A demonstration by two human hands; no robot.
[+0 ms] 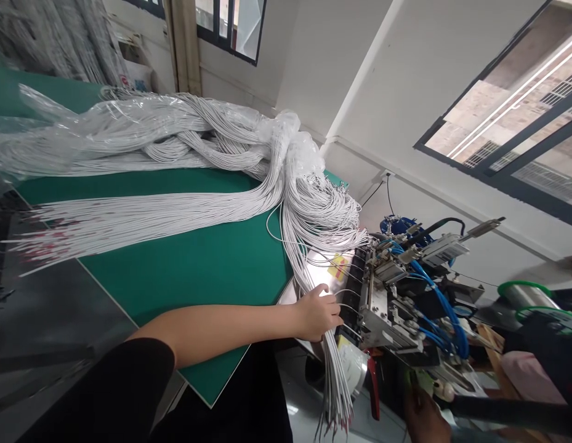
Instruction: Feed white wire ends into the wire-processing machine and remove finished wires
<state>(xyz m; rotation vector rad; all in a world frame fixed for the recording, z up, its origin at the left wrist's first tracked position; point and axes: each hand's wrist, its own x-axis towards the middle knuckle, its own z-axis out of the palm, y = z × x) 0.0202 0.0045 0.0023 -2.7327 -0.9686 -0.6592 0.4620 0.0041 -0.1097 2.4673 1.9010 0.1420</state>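
My left hand point(316, 314) is closed around a bundle of thin white wires point(336, 375), whose reddish tips hang below it. The bundle comes down from a large heap of white wires point(249, 135), partly wrapped in clear plastic. Another spread of white wires point(175, 212) lies on the green tabletop point(197, 264), with reddish ends to the left. Beside my hand is a machine point(391, 301) with metal clamps and blue tubes; single wires run to its dark edge. My right hand point(424, 412) is low in shadow below the machine, its fingers too dim to read.
Red-handled pliers point(373, 384) hang below the machine's front. A roll of clear tape point(353, 366) is near the hanging wire tips. To the right stands a green-rimmed spool point(530, 298). Behind the table are white walls and windows point(511, 111).
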